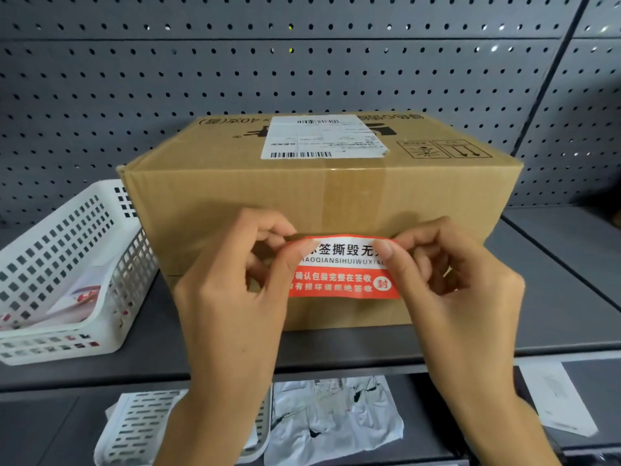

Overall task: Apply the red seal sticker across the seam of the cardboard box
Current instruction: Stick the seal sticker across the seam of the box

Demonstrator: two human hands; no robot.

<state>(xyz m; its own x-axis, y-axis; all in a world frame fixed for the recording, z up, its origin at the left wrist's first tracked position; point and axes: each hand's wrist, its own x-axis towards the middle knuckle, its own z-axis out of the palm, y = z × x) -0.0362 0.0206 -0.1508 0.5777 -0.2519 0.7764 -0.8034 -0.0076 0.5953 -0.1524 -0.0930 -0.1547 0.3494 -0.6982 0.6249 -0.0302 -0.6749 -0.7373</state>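
A brown cardboard box [319,193] stands on a grey shelf, a white shipping label [322,136] on its top and clear tape running down the middle of its front face. In front of that face I hold a red and white seal sticker [342,267] with printed characters. My left hand [232,290] pinches the sticker's upper left corner between thumb and fingers. My right hand [453,284] pinches its upper right corner. The sticker hangs flat, facing me, over the lower half of the box front. Whether it touches the cardboard I cannot tell.
A white perforated plastic basket [70,264] with papers inside sits to the left of the box. Grey pegboard [302,62] forms the back wall. On the lower shelf lie another white basket [141,428], crumpled white paper [332,418] and a flat sheet [557,398].
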